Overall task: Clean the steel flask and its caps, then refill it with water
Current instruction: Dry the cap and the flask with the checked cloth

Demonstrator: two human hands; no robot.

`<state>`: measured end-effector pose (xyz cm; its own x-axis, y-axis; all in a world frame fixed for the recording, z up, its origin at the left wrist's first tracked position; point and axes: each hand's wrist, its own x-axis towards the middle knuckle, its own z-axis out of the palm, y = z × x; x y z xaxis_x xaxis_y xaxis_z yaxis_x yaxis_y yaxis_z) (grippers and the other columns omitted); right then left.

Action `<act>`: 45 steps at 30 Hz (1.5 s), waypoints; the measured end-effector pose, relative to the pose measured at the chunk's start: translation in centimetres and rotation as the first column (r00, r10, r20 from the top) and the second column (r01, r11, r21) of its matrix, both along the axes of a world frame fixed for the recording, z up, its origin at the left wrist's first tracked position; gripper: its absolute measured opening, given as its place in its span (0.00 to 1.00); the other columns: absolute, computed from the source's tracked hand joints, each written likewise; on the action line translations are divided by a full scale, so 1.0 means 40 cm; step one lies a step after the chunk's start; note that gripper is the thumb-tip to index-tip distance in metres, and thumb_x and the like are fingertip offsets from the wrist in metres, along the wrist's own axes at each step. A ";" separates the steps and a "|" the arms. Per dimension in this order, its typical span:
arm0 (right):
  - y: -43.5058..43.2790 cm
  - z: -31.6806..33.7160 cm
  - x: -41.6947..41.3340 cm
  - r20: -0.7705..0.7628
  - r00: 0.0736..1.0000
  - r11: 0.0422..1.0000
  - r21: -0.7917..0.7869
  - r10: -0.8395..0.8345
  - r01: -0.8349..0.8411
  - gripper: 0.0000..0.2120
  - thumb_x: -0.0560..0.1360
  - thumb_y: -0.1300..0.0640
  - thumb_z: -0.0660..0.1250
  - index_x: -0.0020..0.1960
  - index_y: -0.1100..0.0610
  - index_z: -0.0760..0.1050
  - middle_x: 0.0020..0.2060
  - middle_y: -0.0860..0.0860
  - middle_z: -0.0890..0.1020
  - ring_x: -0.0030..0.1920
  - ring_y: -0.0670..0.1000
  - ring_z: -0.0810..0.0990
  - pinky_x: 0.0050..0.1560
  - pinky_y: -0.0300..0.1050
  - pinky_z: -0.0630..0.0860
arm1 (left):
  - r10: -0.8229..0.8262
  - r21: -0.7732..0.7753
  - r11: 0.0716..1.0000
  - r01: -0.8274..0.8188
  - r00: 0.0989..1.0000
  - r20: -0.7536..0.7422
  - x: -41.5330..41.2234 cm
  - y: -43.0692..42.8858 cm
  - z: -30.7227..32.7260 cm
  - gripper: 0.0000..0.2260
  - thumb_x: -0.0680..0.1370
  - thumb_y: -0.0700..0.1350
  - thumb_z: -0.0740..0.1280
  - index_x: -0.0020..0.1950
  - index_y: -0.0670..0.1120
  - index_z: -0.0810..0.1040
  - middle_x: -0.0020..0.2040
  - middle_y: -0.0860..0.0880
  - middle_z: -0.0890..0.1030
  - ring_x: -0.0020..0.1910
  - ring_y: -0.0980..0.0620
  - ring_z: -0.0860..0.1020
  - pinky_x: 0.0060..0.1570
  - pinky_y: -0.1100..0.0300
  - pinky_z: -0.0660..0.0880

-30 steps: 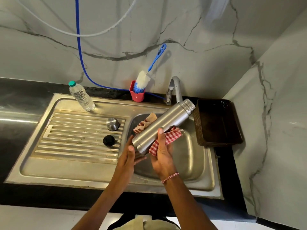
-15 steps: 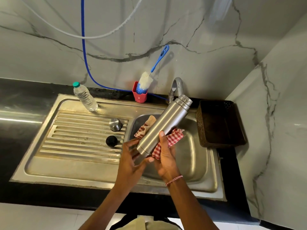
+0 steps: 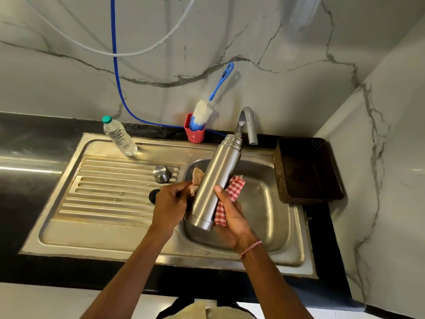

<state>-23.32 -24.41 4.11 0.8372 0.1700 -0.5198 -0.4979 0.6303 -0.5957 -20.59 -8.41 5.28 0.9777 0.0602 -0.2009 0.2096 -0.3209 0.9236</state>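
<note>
Steeper now, flask [image 3: 215, 180] lies clasped in right hand [image 3: 232, 217]; left hand [image 3: 169, 208] pinches cloth [image 3: 235, 187] beside.

Head camera looks steeply down, close over the sink [image 3: 92, 236].

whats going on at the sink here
A person is wiping a steel flask with a checked cloth over the sink. The right hand cradles the flask through the cloth, thumb across its body. The left hand pinches the cloth's other end beside it. The flask is open and tilted, mouth toward the tap. Its steel cap and black cap sit on the drainboard.
</note>
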 end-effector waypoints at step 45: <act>-0.122 0.019 0.031 0.132 0.843 0.831 -0.304 0.521 -0.466 0.38 0.56 0.50 0.83 0.62 0.55 0.73 0.51 0.47 0.86 0.53 0.46 0.84 0.53 0.38 0.79 | -0.133 -0.555 0.830 0.050 0.985 -0.111 0.266 -0.055 0.222 0.05 0.75 0.42 0.72 0.41 0.43 0.80 0.46 0.47 0.83 0.42 0.52 0.84 0.40 0.61 0.78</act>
<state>-22.08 -29.31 4.86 0.7662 0.4762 -0.4314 -0.5535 0.1481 -0.8196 -9.95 -10.62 14.15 0.9325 -0.1890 -0.3077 0.3440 0.2057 0.9162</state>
